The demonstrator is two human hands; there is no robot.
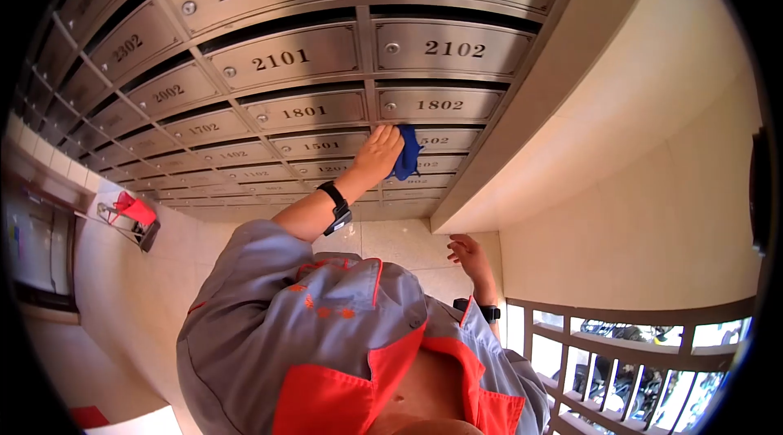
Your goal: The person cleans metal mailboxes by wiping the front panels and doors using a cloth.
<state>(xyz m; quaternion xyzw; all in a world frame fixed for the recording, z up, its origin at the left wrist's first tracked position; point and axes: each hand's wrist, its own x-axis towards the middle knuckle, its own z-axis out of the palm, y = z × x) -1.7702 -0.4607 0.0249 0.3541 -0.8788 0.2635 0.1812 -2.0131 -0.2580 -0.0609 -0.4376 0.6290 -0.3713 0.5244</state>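
Note:
My left hand (378,153) is closed on a blue cloth (407,154), pressed against the front of the metal mailboxes (306,57). The cloth hangs over the edge of the door marked 1502 (444,140) and covers part of its number and of the door below. The thumb side of the hand is hidden. My right hand (466,254) hangs low beside my body, fingers apart and loosely bent, holding nothing. Each wrist wears a black band.
A cream wall (636,206) with a projecting edge borders the mailboxes on the right. A brown railing (644,361) stands at lower right, with bikes outside. A red object, perhaps a bucket (134,208), and a dark item sit on the floor at left near a door (41,243).

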